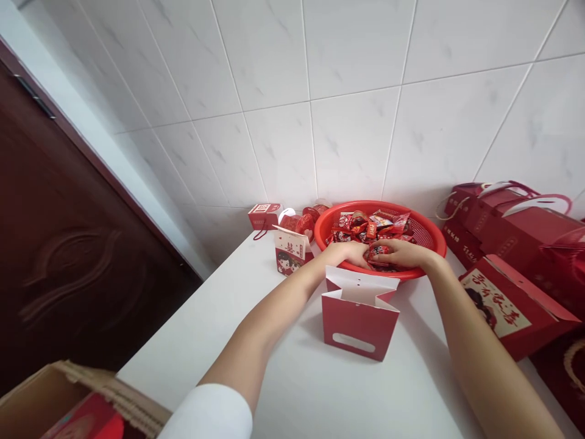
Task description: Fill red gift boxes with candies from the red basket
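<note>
A red plastic basket [436, 241] with perforated sides holds many red-wrapped candies [361, 225]. My left hand [355, 252] reaches over its near rim, with curled fingers down among the candies and their tips partly hidden. From the right my right hand [398, 251] comes in beside it, fingers bent over a wrapped candy [378, 251]; both hands close in on the same spot. Between my forearms, just in front of the basket, an upright red gift box [359, 326] has its white-lined top folded open.
Left of the basket stand a printed red box [292, 251], a small red box [265, 216] and round red packages [304, 224]. Several red gift bags [507, 225] and a large printed box [507, 305] line the right. A cardboard carton [109, 390] sits at lower left, near a dark door [68, 231].
</note>
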The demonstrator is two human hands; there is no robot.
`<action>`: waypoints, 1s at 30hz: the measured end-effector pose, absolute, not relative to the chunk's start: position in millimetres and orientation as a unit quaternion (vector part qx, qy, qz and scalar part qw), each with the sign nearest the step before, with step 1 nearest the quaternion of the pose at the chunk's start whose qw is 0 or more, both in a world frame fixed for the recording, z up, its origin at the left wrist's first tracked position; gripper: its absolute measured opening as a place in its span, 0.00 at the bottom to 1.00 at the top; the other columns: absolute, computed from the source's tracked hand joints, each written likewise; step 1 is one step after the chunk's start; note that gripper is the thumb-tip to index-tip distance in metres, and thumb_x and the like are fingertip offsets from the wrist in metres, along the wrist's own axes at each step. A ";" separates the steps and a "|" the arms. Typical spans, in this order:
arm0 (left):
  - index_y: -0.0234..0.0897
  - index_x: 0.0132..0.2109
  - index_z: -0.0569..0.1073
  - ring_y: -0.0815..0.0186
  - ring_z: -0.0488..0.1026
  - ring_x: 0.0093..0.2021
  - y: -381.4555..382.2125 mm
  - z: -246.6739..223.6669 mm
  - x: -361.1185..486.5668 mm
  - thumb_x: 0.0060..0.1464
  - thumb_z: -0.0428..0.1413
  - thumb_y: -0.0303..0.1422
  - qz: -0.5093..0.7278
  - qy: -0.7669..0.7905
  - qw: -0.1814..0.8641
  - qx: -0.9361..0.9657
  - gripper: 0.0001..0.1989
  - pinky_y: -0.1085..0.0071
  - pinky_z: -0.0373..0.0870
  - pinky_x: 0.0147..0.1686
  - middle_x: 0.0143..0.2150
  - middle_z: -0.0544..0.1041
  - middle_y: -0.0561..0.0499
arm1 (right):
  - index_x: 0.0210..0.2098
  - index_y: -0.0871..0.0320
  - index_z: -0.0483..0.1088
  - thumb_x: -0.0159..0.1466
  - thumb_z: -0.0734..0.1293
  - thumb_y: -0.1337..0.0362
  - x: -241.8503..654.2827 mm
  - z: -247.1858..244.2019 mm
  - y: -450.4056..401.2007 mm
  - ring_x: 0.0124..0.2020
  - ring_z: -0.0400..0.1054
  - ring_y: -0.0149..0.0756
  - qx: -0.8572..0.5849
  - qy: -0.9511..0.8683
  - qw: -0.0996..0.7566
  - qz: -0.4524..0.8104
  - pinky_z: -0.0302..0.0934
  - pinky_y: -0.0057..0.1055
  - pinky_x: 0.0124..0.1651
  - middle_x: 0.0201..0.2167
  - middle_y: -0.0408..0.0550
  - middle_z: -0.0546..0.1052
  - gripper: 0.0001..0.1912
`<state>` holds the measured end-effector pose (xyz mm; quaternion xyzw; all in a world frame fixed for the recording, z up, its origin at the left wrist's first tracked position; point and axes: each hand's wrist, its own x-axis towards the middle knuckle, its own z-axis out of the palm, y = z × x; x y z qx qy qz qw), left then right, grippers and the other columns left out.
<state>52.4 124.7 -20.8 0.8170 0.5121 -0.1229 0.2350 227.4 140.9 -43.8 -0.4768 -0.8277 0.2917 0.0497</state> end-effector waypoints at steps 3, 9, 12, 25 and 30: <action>0.39 0.59 0.69 0.52 0.74 0.54 122.9 -21.6 50.7 0.50 0.63 0.41 -0.122 0.521 0.243 0.809 0.30 0.64 0.73 0.49 0.61 0.74 0.45 | 0.58 0.56 0.73 0.61 0.66 0.52 228.1 -43.9 140.8 0.59 0.69 0.52 -0.473 -0.832 0.058 0.284 0.64 0.37 0.59 0.58 0.52 0.75 0.28; 0.40 0.58 0.70 0.53 0.77 0.48 125.3 -28.9 46.1 0.49 0.62 0.44 -0.092 0.526 0.262 0.804 0.30 0.66 0.74 0.43 0.55 0.77 0.47 | 0.57 0.55 0.73 0.61 0.65 0.50 229.6 -45.2 141.4 0.58 0.69 0.50 -0.465 -0.833 0.055 0.295 0.64 0.36 0.58 0.59 0.51 0.74 0.28; 0.38 0.55 0.72 0.54 0.76 0.47 128.4 -30.0 46.1 0.51 0.61 0.44 -0.118 0.512 0.261 0.810 0.26 0.66 0.74 0.42 0.54 0.78 0.46 | 0.58 0.57 0.72 0.61 0.64 0.50 228.8 -46.1 141.0 0.60 0.67 0.50 -0.471 -0.830 0.056 0.293 0.64 0.36 0.59 0.60 0.52 0.73 0.29; 0.43 0.57 0.73 0.52 0.76 0.51 132.5 -28.1 44.4 0.45 0.65 0.42 -0.109 0.521 0.288 0.796 0.30 0.65 0.75 0.44 0.59 0.76 0.47 | 0.55 0.56 0.74 0.62 0.64 0.51 226.1 -44.7 139.4 0.55 0.71 0.50 -0.458 -0.837 0.083 0.287 0.65 0.36 0.55 0.55 0.53 0.77 0.25; 0.38 0.50 0.76 0.53 0.78 0.45 132.4 -26.9 46.4 0.50 0.62 0.42 -0.136 0.519 0.265 0.801 0.21 0.65 0.74 0.39 0.52 0.79 0.45 | 0.49 0.59 0.77 0.65 0.63 0.58 224.9 -42.5 140.1 0.42 0.75 0.46 -0.493 -0.829 0.124 0.234 0.67 0.34 0.46 0.43 0.53 0.81 0.19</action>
